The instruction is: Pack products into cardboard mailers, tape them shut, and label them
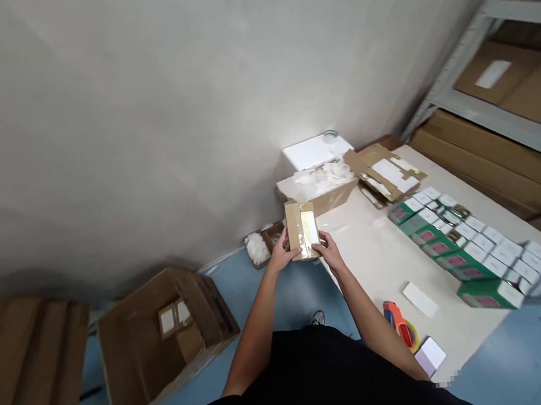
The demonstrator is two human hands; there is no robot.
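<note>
A small brown cardboard box (295, 226) with a white label and shiny clear tape is held up in front of me, just off the left edge of the white table (367, 250). My left hand (281, 253) grips its left side, thumb lying across the front. On the right side my right hand (328, 250) closes round the lower corner, its thumb over the label's lower end. Both sets of fingers behind the box are largely hidden.
A large open carton (140, 345) on the floor at left holds small labelled boxes. The table carries rows of green-and-white boxes (478, 245), an orange tape dispenser (398, 323), flattened cardboard (383, 168) and a carton of white packing material (326, 184). Shelving (464, 114) stands at right.
</note>
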